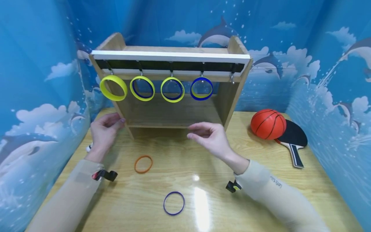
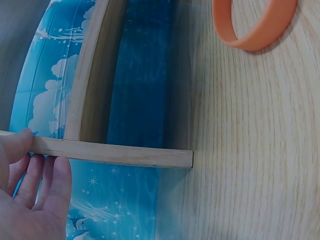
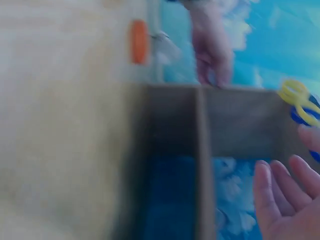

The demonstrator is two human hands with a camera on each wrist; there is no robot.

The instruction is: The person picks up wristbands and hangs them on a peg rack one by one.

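Note:
A wooden shelf (image 1: pixel 174 125) stands at the back of the table. My left hand (image 1: pixel 106 130) holds the front edge of its left side panel (image 2: pixel 125 154), thumb on one side and fingers on the other. In front of the shelf, my right hand (image 1: pixel 211 138) hovers with loosely bent fingers and nothing in its grasp. Along the shelf's top front, yellow and blue silicone wristbands hang from hooks: a yellow wristband (image 1: pixel 124 84) is leftmost, a blue wristband (image 1: pixel 212 87) rightmost. The far-right hook (image 1: pixel 232 78) is bare.
An orange wristband (image 1: pixel 151 161) and a thin dark blue wristband (image 1: pixel 184 206) lie on the table (image 1: pixel 133 199). Toward the right, a red toy basketball (image 1: pixel 268 124) sits beside a black table tennis paddle (image 1: pixel 295 133). Blue dolphin-print curtains (image 1: pixel 345 129) surround the table.

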